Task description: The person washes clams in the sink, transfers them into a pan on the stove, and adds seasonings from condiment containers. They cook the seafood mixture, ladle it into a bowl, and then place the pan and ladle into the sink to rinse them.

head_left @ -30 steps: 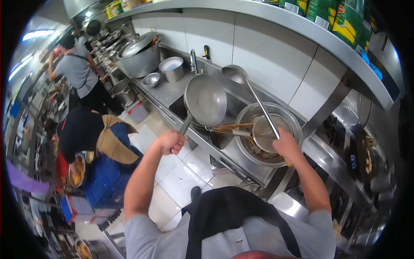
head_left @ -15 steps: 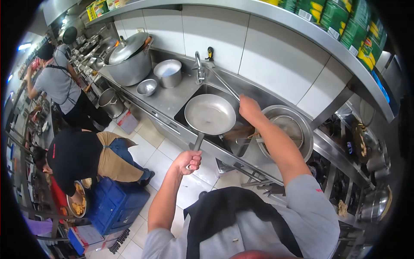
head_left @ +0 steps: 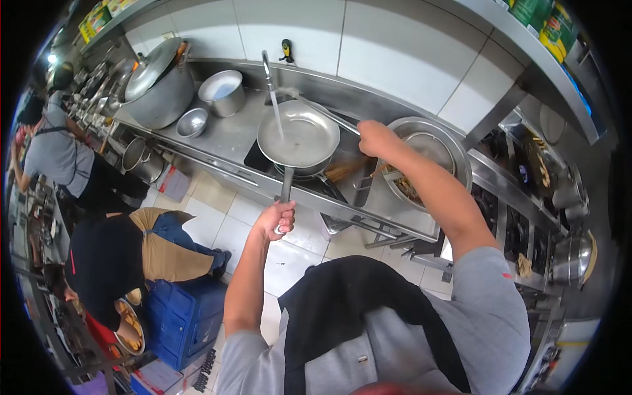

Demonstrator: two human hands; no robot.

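My left hand is closed around the handle of a frying pan, which is over the sink. A stream of water runs from the faucet into the pan. My right hand grips the long metal handle of the ladle; its far end is near the faucet, blurred. Below and right of my right hand, a large metal basin holds a strainer. A bamboo brush lies in the sink beside the pan.
A large lidded pot, a metal pot and a small bowl stand on the left counter. Two other people are at the left, one bending by a blue crate. Stove burners are at the right.
The ladle has moved from over the basin to the faucet, and water now flows. The pan, tilted at first, lies flatter under the stream. The view has shifted.
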